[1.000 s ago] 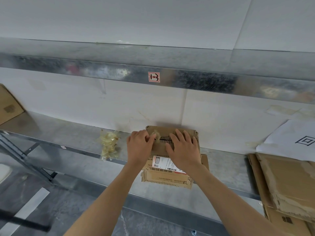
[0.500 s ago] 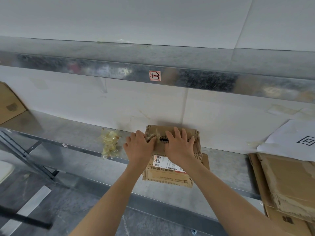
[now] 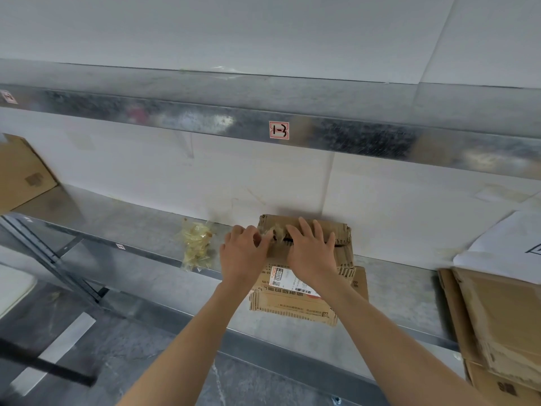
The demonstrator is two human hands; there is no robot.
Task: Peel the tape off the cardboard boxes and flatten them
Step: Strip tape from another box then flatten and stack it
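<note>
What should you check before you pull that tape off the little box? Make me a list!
1. Right hand steadies the box: ok, its fingers lie spread flat on top.
2. Left hand has the tape: ok, its fingers look pinched on the loose crinkled end, though how firmly cannot be told.
3. Box sits fully on the shelf: cannot tell, the near flap comes close to the front edge.
4. Wad of peeled tape is out of the way: ok, it lies to the left, apart from the box.
5. Flattened cardboard is out of the way: ok, it lies to the right, not touching the box.
</note>
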